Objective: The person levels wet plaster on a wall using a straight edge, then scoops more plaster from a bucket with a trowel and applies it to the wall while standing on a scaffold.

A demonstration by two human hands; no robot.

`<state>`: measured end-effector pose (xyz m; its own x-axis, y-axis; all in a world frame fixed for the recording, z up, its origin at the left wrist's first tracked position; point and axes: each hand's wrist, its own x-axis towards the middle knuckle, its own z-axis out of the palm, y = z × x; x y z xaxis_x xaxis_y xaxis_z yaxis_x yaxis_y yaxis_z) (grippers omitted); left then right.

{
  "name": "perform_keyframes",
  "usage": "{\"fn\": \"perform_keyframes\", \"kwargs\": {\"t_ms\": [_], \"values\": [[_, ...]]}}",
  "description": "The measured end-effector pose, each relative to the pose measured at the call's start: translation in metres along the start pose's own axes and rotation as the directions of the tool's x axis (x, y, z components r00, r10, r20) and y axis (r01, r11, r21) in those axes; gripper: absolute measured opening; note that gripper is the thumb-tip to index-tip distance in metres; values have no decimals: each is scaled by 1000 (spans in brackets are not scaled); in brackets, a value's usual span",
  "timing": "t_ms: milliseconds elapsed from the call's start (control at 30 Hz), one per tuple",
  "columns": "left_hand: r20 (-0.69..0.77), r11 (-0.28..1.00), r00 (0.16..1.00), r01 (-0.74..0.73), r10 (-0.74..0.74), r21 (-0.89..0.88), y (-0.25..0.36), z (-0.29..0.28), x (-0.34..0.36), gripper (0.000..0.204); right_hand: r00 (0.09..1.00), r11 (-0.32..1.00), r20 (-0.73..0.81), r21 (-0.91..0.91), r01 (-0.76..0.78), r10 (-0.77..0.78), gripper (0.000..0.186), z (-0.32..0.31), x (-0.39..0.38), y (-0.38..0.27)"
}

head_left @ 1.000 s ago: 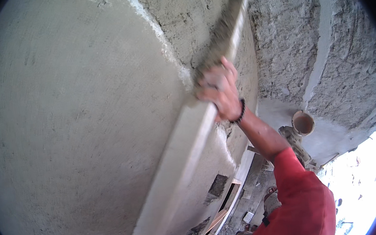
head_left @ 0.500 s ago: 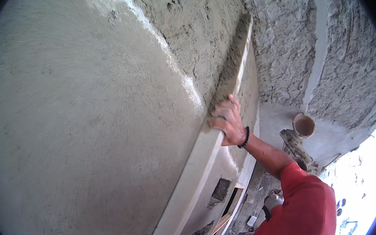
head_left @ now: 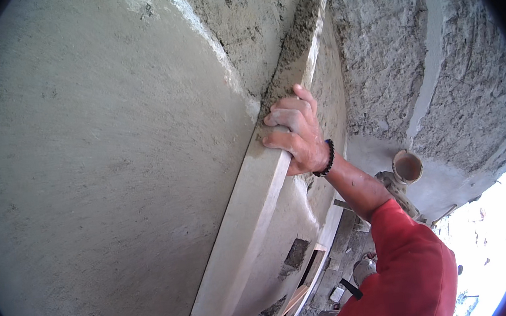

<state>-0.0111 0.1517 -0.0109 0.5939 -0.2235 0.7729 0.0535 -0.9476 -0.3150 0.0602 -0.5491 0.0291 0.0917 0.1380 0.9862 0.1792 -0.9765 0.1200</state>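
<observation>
My right hand (head_left: pixel 299 126) is closed round the edge of a long, pale straightedge board (head_left: pixel 242 238). Its fingers hook over the top face, with a black beaded bracelet at the wrist. The board stands slantwise against a grey plastered wall (head_left: pixel 113 159). Wet mortar (head_left: pixel 297 50) coats the board's upper stretch beyond my fingers. A rough whitish seam (head_left: pixel 205 37) runs down the plaster and meets the board by my fingertips. My left hand is out of view.
Rough, unsmoothed plaster (head_left: pixel 383 54) with a smooth strip covers the adjoining surface at right. A round, bucket-like container (head_left: pixel 408 167) is beyond my forearm. Below lie a dark rectangular recess (head_left: pixel 297 254) in the wall, wooden strips (head_left: pixel 294 300) and a cluttered floor.
My right hand and the straightedge have shifted up and to the left along the wall. The mortar on the board has moved with it, and my forearm reaches further out.
</observation>
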Motion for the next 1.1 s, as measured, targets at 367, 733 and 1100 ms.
{"fn": "perform_keyframes", "kwargs": {"t_ms": [367,733,1100], "values": [[-148,987,980,-117,132,111,-23,17,-16,23,996,996,21,-30,-81,82,37,6,-89,-15],[-268,999,963,8,-17,-34,-46,60,-48,23,985,988,-69,-6,156,-157,47,-5,75,13],[-147,986,979,-149,138,-70,-1,-3,-2,24,992,997,97,-41,-71,74,47,-3,-38,-20]]}}
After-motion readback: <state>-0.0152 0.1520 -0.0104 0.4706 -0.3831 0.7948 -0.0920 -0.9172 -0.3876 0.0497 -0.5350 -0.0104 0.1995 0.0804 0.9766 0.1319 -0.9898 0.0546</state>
